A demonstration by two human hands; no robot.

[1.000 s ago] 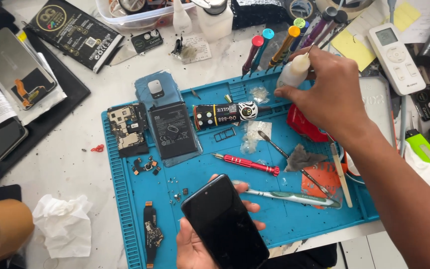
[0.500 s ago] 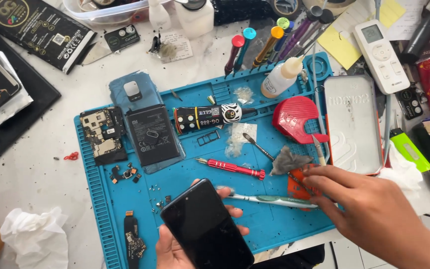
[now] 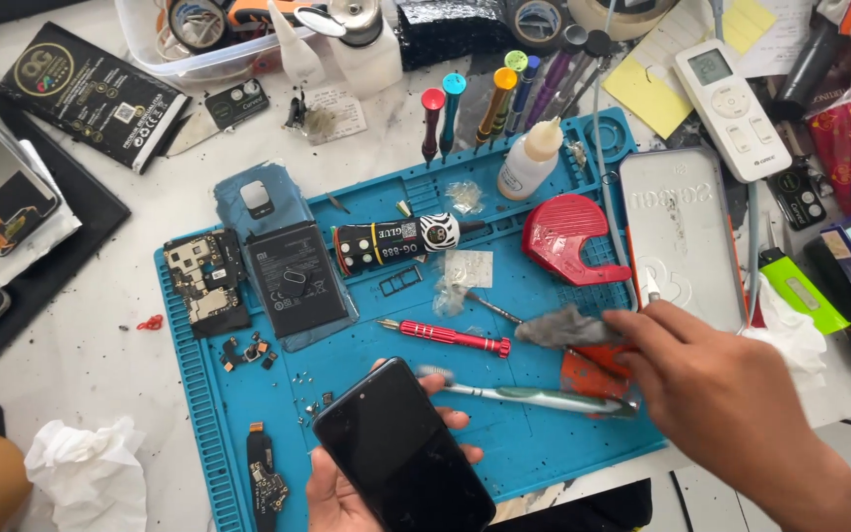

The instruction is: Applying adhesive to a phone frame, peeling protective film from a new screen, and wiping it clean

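Left hand: the left hand (image 3: 347,493), at the near edge of the blue silicone repair mat (image 3: 248,414), cradles a black glass-fronted smartphone (image 3: 404,455), grip clamped around its sides, screen up, likely to keep it steady.
Right hand: the right hand (image 3: 731,394) reaches over the mat's right edge, fingertips together on a grey rag (image 3: 563,327).
Nearby: a green-handled toothbrush (image 3: 534,398) and a red screwdriver (image 3: 450,337) lie just beside, within easy reach.
Far edge: a white glue bottle (image 3: 527,162) stands upright.
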